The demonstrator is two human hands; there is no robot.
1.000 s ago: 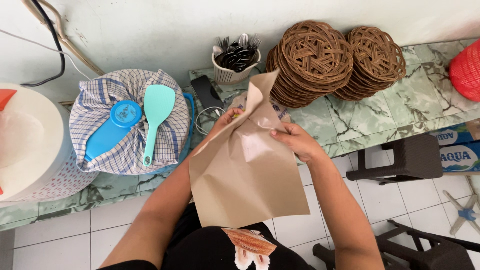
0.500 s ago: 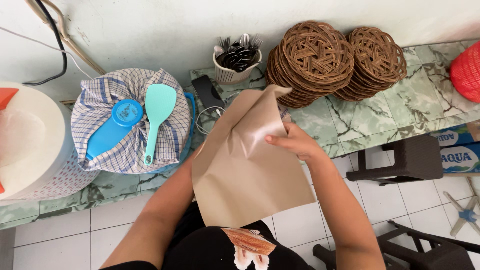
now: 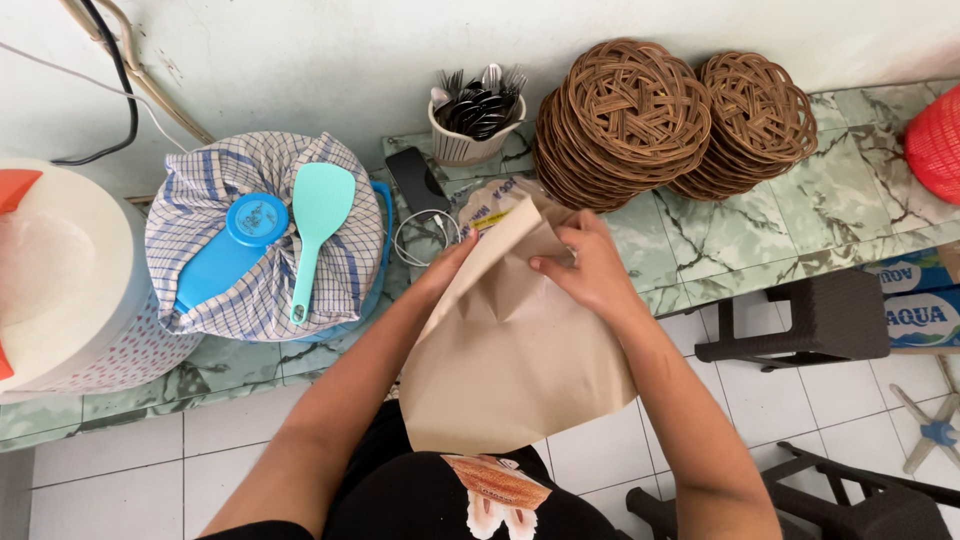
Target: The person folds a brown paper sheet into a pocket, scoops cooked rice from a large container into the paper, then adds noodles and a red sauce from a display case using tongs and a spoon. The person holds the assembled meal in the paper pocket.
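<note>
Since half a second ago the top corner of the brown paper sheet is folding further down toward the body, and the right hand is sliding lower across it. That hand is lying on the sheet's upper part with fingers curled and the thumb pressing the fold flat, pinching the paper. The left hand is gripping the sheet's left edge from behind; its fingers are mostly hidden by the paper, so how tightly they are closing I cannot tell.

The sheet is hanging off the front edge of the green marble counter, its top resting over a printed packet and its lower half dangling above the white floor tiles. It is looking light, thin and floppy, creasing easily and likely to tear if pulled hard, so holding it near the fold line and edges seems best.

Room is tight behind: a phone with a coiled cable, a cutlery cup and stacked wicker plates are crowding the counter. To the left a cloth-covered pot is carrying a turquoise rice paddle. Open space is lying toward the body
</note>
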